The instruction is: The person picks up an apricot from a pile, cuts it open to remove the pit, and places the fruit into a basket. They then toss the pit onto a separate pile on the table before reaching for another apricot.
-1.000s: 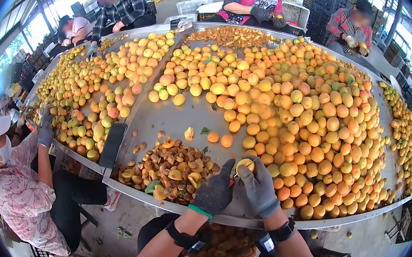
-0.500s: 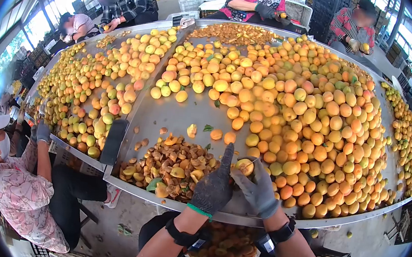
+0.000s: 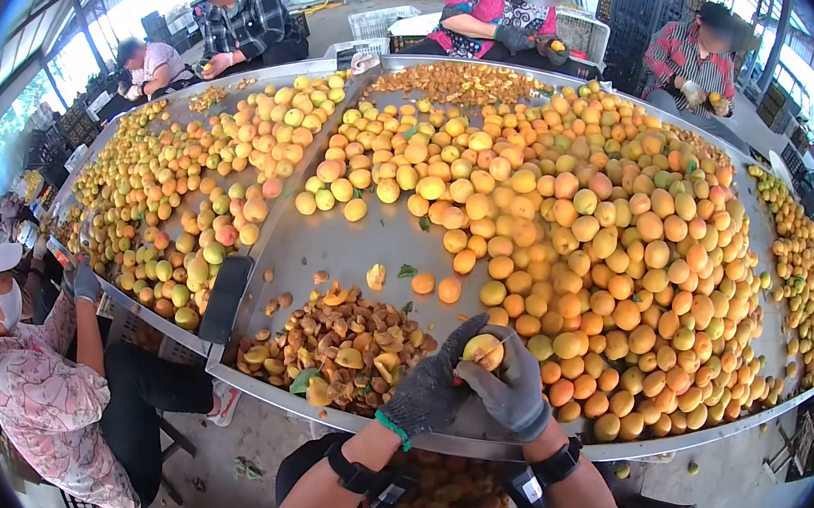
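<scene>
A yellow apricot point(image 3: 483, 350) is held between my two gloved hands, just above the tray's near edge. My left hand point(image 3: 431, 384), in a dark grey glove with a green cuff, curls its fingers around the fruit's far left side. My right hand point(image 3: 514, 388), in a grey glove, grips it from the right with the thumb across the front. A thin, light line shows at the fruit's upper right and a small red bit lies between the hands; I cannot make out what they are. A pile of split apricot pieces point(image 3: 348, 342) lies left of my hands.
Whole apricots point(image 3: 642, 279) are heaped across the metal table point(image 3: 328, 246). A dark phone-like slab point(image 3: 226, 299) rests on the divider at left. A crate of fruit point(image 3: 446, 491) stands below me. Several people sit around the table, one close by on the left point(image 3: 37, 374).
My left index finger, stretched out before, has bent in, and the left hand has closed around the apricot beside the right. The view has shifted slightly.
</scene>
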The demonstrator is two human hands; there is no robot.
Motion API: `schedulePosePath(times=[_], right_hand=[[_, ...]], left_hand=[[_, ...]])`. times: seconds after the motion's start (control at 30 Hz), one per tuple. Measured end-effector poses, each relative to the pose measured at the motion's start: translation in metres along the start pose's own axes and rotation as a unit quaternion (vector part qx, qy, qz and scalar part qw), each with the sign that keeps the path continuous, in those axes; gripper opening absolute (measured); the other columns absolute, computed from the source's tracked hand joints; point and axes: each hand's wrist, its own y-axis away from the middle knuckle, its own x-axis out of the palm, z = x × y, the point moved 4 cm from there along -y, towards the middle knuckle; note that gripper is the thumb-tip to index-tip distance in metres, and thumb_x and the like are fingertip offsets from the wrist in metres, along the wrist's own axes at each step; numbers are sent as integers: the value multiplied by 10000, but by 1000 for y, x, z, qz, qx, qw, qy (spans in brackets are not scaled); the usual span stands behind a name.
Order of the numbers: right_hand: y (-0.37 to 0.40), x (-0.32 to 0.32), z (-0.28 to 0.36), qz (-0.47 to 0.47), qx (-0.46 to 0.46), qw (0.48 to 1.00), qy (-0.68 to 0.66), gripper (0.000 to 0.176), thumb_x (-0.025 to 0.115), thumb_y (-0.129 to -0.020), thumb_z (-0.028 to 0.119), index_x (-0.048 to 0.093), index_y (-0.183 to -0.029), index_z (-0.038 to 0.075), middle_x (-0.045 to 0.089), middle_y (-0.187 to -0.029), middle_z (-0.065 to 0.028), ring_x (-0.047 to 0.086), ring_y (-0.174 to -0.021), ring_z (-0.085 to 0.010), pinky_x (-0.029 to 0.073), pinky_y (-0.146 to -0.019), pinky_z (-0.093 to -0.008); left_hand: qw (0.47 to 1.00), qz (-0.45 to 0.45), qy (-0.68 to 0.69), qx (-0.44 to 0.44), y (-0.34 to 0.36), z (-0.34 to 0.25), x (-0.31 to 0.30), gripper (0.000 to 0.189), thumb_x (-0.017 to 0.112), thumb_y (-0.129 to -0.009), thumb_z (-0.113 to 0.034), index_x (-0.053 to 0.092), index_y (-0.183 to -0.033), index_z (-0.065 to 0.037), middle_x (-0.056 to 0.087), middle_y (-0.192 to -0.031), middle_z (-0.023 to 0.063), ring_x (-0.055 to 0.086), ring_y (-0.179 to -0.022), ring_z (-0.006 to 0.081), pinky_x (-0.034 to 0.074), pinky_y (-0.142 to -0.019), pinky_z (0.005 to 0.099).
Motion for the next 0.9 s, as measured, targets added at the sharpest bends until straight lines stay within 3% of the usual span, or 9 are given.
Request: schedulePosePath(times=[0.13, 0.23, 0.3, 0.4, 0.5, 0.57, 0.63, 0.77, 0.9], right_hand=[[-3, 0, -3, 18, -7, 1000, 9, 398, 759, -788, 174, 544, -1067, -12, 653, -822, -100, 647, -737, -177, 506, -659, -290], [-5, 1, -5, 31, -5, 999, 38, 394, 747, -805, 194, 536, -1070, -7, 653, -833, -103, 645, -745, -184, 507, -664, -298], [-7, 4, -9, 35, 4, 998, 46, 394, 740, -816, 213, 532, -1070, -5, 653, -839, -106, 646, -748, -194, 507, -668, -305], [-4, 4, -18, 3, 49, 993, 103, 409, 729, -829, 267, 530, -1072, 6, 652, -842, -129, 659, -768, -239, 510, -679, -328], [-4, 1, -16, 28, 134, 973, 185, 412, 721, -834, 302, 535, -1069, 18, 648, -853, -160, 666, -781, -289, 513, -677, -350], [-5, 6, -9, 69, 110, 989, 70, 348, 681, -868, 176, 507, -1112, -1, 614, -917, -72, 583, -810, -131, 483, -721, -288], [-3, 8, -7, 48, 69, 994, 63, 377, 702, -850, 222, 521, -1109, 16, 633, -875, -116, 626, -776, -209, 501, -686, -315], [-3, 3, 4, 37, -97, 982, 155, 397, 734, -819, 215, 536, -1098, 13, 657, -808, -143, 669, -722, -243, 517, -638, -319], [-4, -1, 6, 8, -27, 999, 43, 366, 734, -812, 166, 540, -1067, -10, 656, -789, -135, 664, -695, -225, 510, -624, -307]], left_hand=[[1000, 5, 9, 22, -2, 1, -2, 752, 641, -836, -50, 255, -1476, -140, 481, -1363, 128, 534, -1200, 247, 422, -1012, 358], [996, -5, -25, 82, -5, 11, -3, 763, 593, -852, -71, 207, -1496, -206, 608, -1179, 190, 634, -1022, 343, 512, -834, 402], [999, 38, -15, -31, -5, 19, -5, 768, 596, -860, -107, 186, -1501, -208, 655, -1017, 188, 666, -862, 350, 526, -729, 437], [999, -3, -31, -42, -3, 15, -5, 764, 585, -865, -124, 177, -1504, -216, 670, -910, 193, 662, -761, 369, 514, -656, 480], [982, -19, -182, -52, 1, 15, -11, 793, 664, -836, -132, 215, -1489, -154, 634, -1141, 203, 644, -1016, 350, 517, -853, 401], [981, -13, -186, -52, 2, 6, -14, 783, 663, -835, -123, 227, -1485, -152, 621, -1173, 201, 627, -1049, 354, 511, -871, 406], [980, -8, -191, -55, 3, 0, -14, 773, 662, -835, -114, 239, -1482, -150, 608, -1204, 198, 611, -1083, 357, 504, -889, 411], [998, 3, -50, 25, 0, -11, -9, 752, 646, -828, -56, 271, -1470, -172, 560, -1282, 173, 562, -1171, 332, 471, -957, 400], [998, 13, -10, 60, -1, -16, -7, 744, 647, -824, -32, 290, -1457, -187, 540, -1315, 132, 549, -1195, 296, 459, -973, 381]])
